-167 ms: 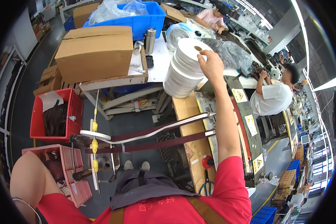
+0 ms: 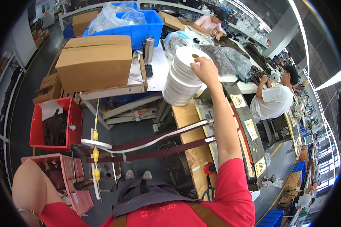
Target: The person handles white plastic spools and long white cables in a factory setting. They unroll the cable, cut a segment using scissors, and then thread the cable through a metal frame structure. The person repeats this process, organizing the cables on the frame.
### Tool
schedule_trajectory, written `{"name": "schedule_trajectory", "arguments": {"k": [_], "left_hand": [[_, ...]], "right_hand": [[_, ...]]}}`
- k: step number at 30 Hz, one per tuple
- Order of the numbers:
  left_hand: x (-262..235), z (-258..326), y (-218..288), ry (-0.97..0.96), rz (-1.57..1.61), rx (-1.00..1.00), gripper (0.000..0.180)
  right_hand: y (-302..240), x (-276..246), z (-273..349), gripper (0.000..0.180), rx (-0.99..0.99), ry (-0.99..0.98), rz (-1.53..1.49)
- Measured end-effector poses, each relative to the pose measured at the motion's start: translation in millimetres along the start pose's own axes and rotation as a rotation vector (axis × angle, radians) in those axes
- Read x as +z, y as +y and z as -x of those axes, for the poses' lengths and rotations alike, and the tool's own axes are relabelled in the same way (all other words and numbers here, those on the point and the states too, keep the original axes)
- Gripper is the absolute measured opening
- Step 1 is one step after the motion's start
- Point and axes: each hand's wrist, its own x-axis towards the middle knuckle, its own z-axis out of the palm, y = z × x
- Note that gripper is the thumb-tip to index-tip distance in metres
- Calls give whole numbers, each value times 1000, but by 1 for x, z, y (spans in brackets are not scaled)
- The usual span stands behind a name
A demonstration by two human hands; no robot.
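My right hand reaches to a stack of white tape rolls at the table's corner. Its fingers are curled on the top roll, close to the core hole. My left arm is bent at the lower left; its hand is out of view. In front of me, dark maroon straps and a white tape run from a white reel on a rod stand with yellow clamps to a dark machine with yellow warning labels.
Around the table are a cardboard box, a blue bin, a steel flask and a fan. Red crates stand at left. Scissors hang by the wooden board. Co-workers sit beyond, one in white.
The view has tilted slightly, so the stack and table appear lower. My right hand stays on the top roll at its core hole.
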Motion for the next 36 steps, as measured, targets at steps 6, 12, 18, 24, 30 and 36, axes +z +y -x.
{"name": "schedule_trajectory", "arguments": {"k": [6,12,18,24,30,36], "left_hand": [[10,-4,2,-53,48,40,27],[12,-10,4,-87,56,71,28],[22,-10,-5,-85,96,89,29],[12,-20,0,-122,66,99,30],[14,-26,0,-131,63,99,32],[-13,-24,19,-149,1,49,33]], "right_hand": [[3,10,-5,48,9,-212,81],[-7,3,-17,59,46,-347,151],[11,3,-18,65,122,-455,135],[-3,13,-27,70,44,-443,118],[23,10,-28,74,47,-465,19],[10,12,-37,66,37,-407,-111]]}}
